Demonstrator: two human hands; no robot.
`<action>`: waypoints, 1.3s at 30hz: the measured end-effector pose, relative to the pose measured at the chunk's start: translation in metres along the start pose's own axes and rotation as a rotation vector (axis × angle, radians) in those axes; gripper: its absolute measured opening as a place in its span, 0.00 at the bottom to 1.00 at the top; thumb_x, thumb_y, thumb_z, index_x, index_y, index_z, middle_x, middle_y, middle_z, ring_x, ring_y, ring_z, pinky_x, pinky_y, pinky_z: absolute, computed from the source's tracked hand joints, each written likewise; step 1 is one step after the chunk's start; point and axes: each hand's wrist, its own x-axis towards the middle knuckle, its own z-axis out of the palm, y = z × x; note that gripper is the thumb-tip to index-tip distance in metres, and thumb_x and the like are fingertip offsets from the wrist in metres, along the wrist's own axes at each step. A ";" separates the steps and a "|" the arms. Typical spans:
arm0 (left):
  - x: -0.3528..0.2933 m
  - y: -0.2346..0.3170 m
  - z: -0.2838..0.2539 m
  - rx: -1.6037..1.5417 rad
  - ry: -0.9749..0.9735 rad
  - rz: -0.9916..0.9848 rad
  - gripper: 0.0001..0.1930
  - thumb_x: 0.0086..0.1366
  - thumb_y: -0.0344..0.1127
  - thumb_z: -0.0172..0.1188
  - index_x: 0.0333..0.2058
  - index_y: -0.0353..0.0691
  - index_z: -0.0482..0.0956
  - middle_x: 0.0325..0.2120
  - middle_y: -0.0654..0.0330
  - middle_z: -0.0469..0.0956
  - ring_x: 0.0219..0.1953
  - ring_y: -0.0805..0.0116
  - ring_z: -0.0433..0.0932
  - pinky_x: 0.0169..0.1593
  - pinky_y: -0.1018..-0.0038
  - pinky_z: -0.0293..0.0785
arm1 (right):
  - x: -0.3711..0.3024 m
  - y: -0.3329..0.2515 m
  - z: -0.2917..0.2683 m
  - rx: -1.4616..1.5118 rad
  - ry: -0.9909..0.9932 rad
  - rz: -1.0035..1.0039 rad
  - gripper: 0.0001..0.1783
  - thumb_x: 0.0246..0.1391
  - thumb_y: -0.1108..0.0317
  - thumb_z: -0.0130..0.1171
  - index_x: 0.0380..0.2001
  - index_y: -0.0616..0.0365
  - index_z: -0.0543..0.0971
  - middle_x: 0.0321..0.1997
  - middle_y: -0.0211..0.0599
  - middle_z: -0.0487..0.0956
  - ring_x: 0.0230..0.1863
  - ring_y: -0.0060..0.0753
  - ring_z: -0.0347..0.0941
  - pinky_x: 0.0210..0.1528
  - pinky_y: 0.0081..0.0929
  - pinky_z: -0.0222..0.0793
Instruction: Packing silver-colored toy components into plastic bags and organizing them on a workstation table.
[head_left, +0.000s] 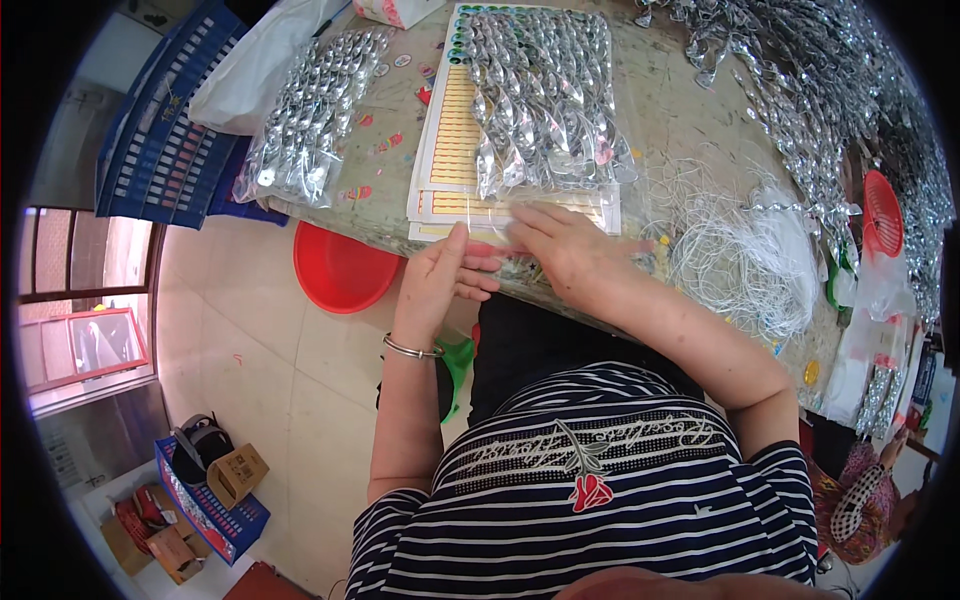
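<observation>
A clear plastic bag packed with twisted silver foil strands point(545, 110) lies on a stack of printed sheets point(445, 150) at the table's near edge. Its flap, with a reddish strip along it, reaches toward me between my hands. My right hand point(575, 255) lies over the flap, fingers stretched out and pressing flat on it. At the flap's left end is my left hand point(440, 275), thumb raised apart from its loosely stretched fingers. Whether those fingers touch the film is hard to see. A metal bangle circles my left wrist.
Another filled bag point(315, 120) lies at the table's left. Tangled white string point(745, 250) and heaps of silver strands point(820, 90) cover the right side, near a red basket point(882, 212). A red basin point(345, 268) stands below the left edge, blue crates point(165, 130) beyond.
</observation>
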 end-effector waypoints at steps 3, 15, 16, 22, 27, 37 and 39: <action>0.000 -0.002 0.004 0.021 0.039 -0.005 0.31 0.71 0.55 0.42 0.40 0.25 0.76 0.33 0.47 0.81 0.27 0.65 0.82 0.29 0.79 0.79 | 0.003 0.002 0.001 -0.029 0.031 -0.023 0.27 0.42 0.79 0.55 0.51 0.66 0.72 0.58 0.48 0.71 0.61 0.48 0.65 0.62 0.39 0.62; 0.004 0.003 0.003 0.030 0.078 -0.021 0.32 0.71 0.57 0.41 0.38 0.26 0.76 0.32 0.48 0.81 0.26 0.66 0.82 0.28 0.78 0.78 | -0.007 -0.012 -0.010 0.056 -0.003 -0.010 0.19 0.47 0.76 0.58 0.45 0.64 0.75 0.51 0.47 0.75 0.53 0.50 0.71 0.56 0.41 0.66; 0.004 0.004 0.003 0.029 0.081 -0.026 0.32 0.71 0.57 0.41 0.38 0.26 0.76 0.32 0.48 0.81 0.26 0.66 0.82 0.28 0.78 0.78 | -0.015 -0.016 -0.020 0.050 -0.002 -0.009 0.19 0.47 0.76 0.58 0.45 0.64 0.75 0.51 0.47 0.75 0.53 0.50 0.71 0.56 0.41 0.66; 0.005 0.004 0.004 0.031 0.096 -0.012 0.31 0.70 0.57 0.43 0.36 0.27 0.77 0.30 0.49 0.81 0.25 0.66 0.81 0.28 0.78 0.78 | -0.024 -0.015 -0.083 0.167 0.179 0.056 0.18 0.52 0.75 0.58 0.49 0.60 0.75 0.54 0.47 0.74 0.56 0.51 0.70 0.57 0.40 0.66; 0.006 0.006 0.008 0.037 0.095 -0.014 0.30 0.70 0.56 0.43 0.36 0.28 0.77 0.30 0.50 0.81 0.25 0.67 0.81 0.28 0.78 0.78 | 0.003 0.032 -0.059 -0.167 0.315 0.287 0.24 0.57 0.68 0.55 0.56 0.63 0.69 0.60 0.51 0.69 0.64 0.54 0.61 0.64 0.47 0.55; 0.005 0.005 0.002 -0.021 0.092 -0.016 0.31 0.70 0.57 0.43 0.36 0.28 0.75 0.28 0.51 0.80 0.25 0.67 0.81 0.27 0.78 0.78 | 0.002 0.025 -0.034 -0.346 0.160 0.212 0.25 0.59 0.62 0.52 0.58 0.59 0.67 0.61 0.48 0.69 0.64 0.49 0.61 0.67 0.51 0.48; 0.004 0.005 -0.002 -0.040 0.100 -0.006 0.31 0.70 0.58 0.43 0.36 0.28 0.75 0.28 0.51 0.80 0.24 0.68 0.81 0.27 0.78 0.78 | -0.004 0.013 -0.051 -0.182 0.265 0.180 0.22 0.58 0.65 0.54 0.55 0.58 0.70 0.59 0.47 0.70 0.63 0.49 0.62 0.65 0.50 0.52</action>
